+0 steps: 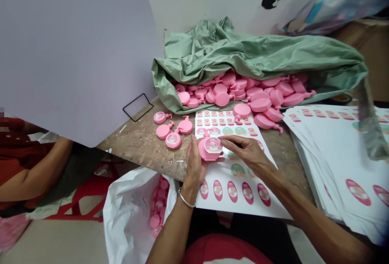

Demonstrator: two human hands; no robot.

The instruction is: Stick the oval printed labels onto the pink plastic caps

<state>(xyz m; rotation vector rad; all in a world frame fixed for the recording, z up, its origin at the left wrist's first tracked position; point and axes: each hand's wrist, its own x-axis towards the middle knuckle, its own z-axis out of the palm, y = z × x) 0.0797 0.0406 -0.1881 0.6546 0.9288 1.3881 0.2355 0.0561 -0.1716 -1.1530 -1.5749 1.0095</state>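
Note:
My left hand (195, 160) is wrapped round a pink toy bottle (204, 155) with a pump-like spout, holding it upright over the table. A round pink sticker (213, 145) lies against the bottle's front face, shifted toward its right side. The thumb and forefinger of my right hand (243, 148) pinch that sticker's right edge. Beneath both hands is a sticker sheet (209, 172), printed with rows of oval and round labels, some pink and some green. Just left of it stand several more pink bottles (163, 130), two of them with a round label showing.
A green sack (258, 57) spills many pink bottles (259, 104) across the back. Stacked sticker sheets (331, 150) lie right. An open white bag (127, 211) with pink bottles hangs below the table's left edge. A grey panel (75, 45) stands left, with a person (33, 166) beyond.

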